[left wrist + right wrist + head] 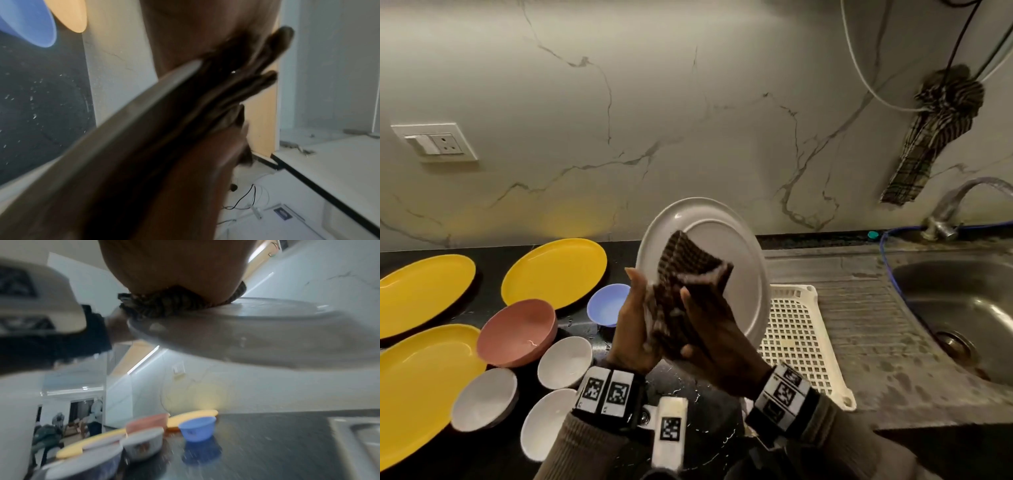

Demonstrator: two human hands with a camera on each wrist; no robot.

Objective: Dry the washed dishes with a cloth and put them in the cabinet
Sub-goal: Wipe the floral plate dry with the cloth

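Note:
I hold a white plate [722, 236] upright over the counter's middle. My left hand [633, 325] pinches its left rim, thumb up in front and fingers [246, 84] straight behind it. My right hand [715, 335] grips a folded brown checked cloth [688, 263] and presses it against the plate's face. In the right wrist view the cloth [160, 305] is bunched under my palm on the plate [257, 331]. The left wrist view shows the plate's edge [144, 100], blurred.
On the black counter [592, 329] to the left lie three yellow plates [554, 270], a pink bowl [517, 332], a blue bowl [607, 303] and three white bowls [565, 361]. A white perforated tray [801, 342], the steel sink [962, 308] and its tap [945, 212] are at the right. A striped cloth [928, 137] hangs on the wall.

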